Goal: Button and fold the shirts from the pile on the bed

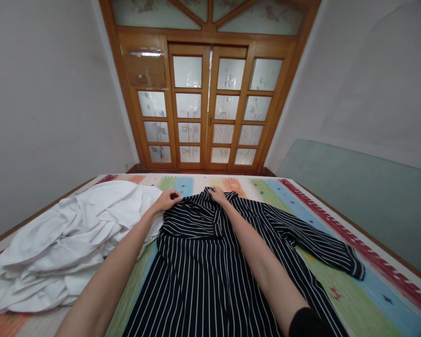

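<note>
A black shirt with white stripes lies spread out in front of me, its collar end away from me. My left hand pinches the shirt at its left shoulder, where the cloth is folded over and the stripes run crosswise. At the collar, my right hand grips the fabric between thumb and fingers. One sleeve stretches out to the right with its cuff toward me. The left sleeve is not visible as a separate shape.
A heap of crumpled white cloth lies to the left, touching my left forearm's side. Underneath is a colourful patterned mat. Beyond its far edge stand wooden doors with glass panes. A pale green panel lines the right wall.
</note>
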The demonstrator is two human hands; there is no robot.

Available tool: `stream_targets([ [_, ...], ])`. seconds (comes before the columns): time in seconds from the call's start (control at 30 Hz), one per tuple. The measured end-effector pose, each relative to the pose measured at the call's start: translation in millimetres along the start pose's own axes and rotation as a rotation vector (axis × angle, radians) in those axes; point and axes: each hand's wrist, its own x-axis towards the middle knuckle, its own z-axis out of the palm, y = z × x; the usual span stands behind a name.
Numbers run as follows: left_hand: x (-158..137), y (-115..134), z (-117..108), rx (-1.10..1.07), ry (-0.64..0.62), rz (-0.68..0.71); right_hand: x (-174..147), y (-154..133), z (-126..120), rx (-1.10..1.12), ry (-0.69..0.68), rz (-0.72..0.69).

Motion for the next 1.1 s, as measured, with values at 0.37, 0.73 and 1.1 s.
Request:
stream_targets([
  [0.37, 3.9, 3.6, -1.2, 0.163, -0.302, -0.073, -11.8, 9.9, 3.3, -0.066, 0.055, -0.027],
  [0.73, 7.2, 16.6, -10.4, 0.184, -0.471, -0.066, -5.8, -8.0, 6.9, -0.253, 0.102, 0.283],
  [1.1, 20.5, 9.7, 9.9, 0.785, -0.216, -0.370, -1.7, 13.3, 11.0, -0.043, 0.137, 0.160],
])
